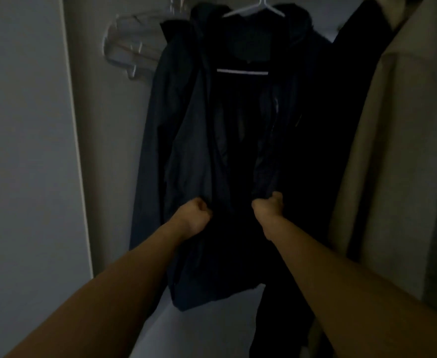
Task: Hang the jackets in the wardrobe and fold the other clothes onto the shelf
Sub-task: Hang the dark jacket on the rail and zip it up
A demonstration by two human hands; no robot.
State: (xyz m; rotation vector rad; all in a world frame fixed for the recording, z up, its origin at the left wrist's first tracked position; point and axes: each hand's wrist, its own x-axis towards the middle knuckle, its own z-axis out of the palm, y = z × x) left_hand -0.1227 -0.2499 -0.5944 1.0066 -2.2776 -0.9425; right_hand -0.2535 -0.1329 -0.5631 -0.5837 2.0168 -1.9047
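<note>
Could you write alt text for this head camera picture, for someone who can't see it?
Two bare hands, left hand and right hand, grip the open front edges of a dark jacket hanging on a white hanger in a dim wardrobe.

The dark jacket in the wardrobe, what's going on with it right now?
A person is working on the dark jacket, which already hangs on a white hanger inside the wardrobe. The left hand grips the jacket's left front edge and the right hand grips the other front edge, low on the open front. A beige coat hangs to the right, and empty hangers sit to the upper left. The picture is dim, so the zipper's state is unclear.
</note>
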